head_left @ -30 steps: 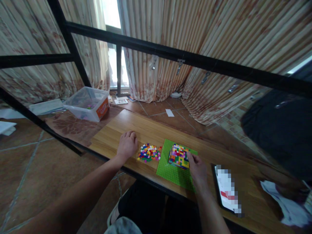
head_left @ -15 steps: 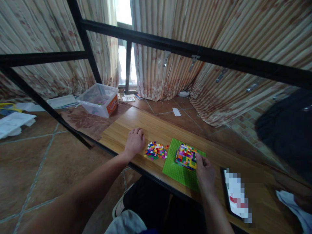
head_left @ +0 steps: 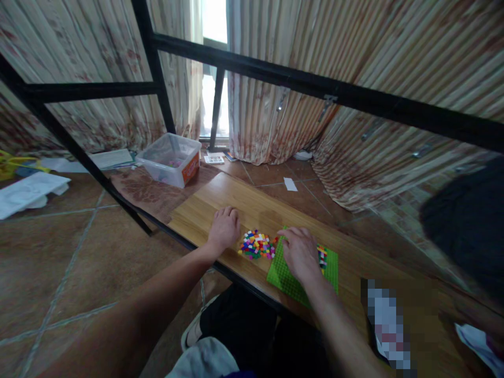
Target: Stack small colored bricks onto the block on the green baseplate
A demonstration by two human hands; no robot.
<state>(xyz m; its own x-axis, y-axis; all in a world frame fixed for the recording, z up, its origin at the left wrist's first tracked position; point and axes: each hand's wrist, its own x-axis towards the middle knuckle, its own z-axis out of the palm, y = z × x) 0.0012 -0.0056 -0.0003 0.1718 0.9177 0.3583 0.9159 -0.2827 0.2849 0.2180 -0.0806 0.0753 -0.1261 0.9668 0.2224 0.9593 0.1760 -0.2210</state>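
Observation:
My left hand [head_left: 225, 228] rests on the wooden table just left of a pile of small colourful building bricks [head_left: 256, 245]. Its fingers are bent down onto the wood, loosely apart, and I see nothing in them. Stretched over the green baseplate [head_left: 281, 273], my right hand [head_left: 300, 251] has its fingertips near the pile's right edge, thumb and fingers apart. A multicoloured brick structure [head_left: 323, 257] on the baseplate is mostly hidden behind that hand; only its right side shows.
A blurred-out phone-like device [head_left: 388, 325] lies on the table at right. Past the table's left end stands a clear plastic bin [head_left: 171, 160] on a brown mat. A black metal frame [head_left: 252, 65] crosses in front of the curtains. A dark rounded shape [head_left: 468, 220] stands at right.
My right hand has left the brick structure's right side and moved left over the baseplate towards the loose bricks. My left hand stays beside the pile. The view has shifted slightly.

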